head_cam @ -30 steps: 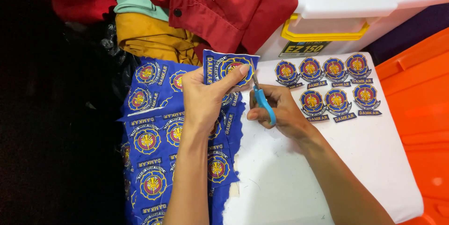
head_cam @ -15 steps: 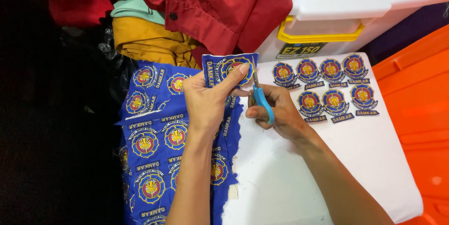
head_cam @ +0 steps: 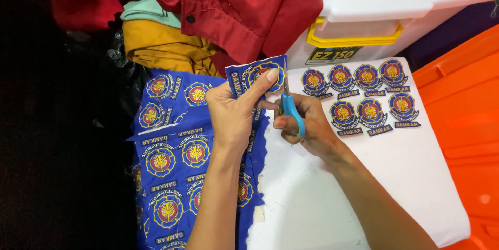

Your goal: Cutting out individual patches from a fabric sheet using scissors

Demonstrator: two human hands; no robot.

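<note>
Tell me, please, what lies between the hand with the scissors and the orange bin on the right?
In the head view, seven cut-out blue round badges lie in two rows on the white surface, between the right hand and the orange bin.

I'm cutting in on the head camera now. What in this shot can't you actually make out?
- Head view: the metal blades of the blue-handled scissors are mostly hidden behind the blue embroidered patch piece and the left hand.
- Whether the blades are open or closed: too small to tell.
- The right hand covers its own fingers' grip.
- The blue patch fabric sheet is cut off by the bottom edge.
</note>
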